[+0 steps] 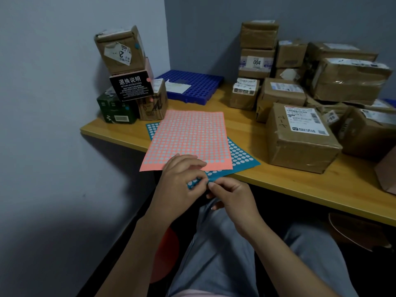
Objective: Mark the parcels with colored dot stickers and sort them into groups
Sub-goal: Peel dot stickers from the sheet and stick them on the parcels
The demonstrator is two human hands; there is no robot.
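Brown cardboard parcels (300, 136) with white shipping labels lie heaped on the right half of the yellow wooden table (300, 183). A smaller stack of boxes (120, 50) leans in the left corner (small coloured dots show on several of its faces). Between the two groups lies a salmon-pink paper sheet of dot stickers (186, 136) over a teal paper sheet of dot stickers (242, 155), whose near corner hangs off the table edge. The left hand (182, 179), fingers curled, pinches that overhanging corner. The right hand (232, 198) pinches thumb to forefinger at the same edge, probably lifting a dot, though whether one has come free is too small to tell. The teal sheet looks thin, limp and light, so it is best held close to the dot being peeled, with a nail under the dot's rim. The parcels look rigid though dented and taped. The larger ones probably want both hands on opposite sides.
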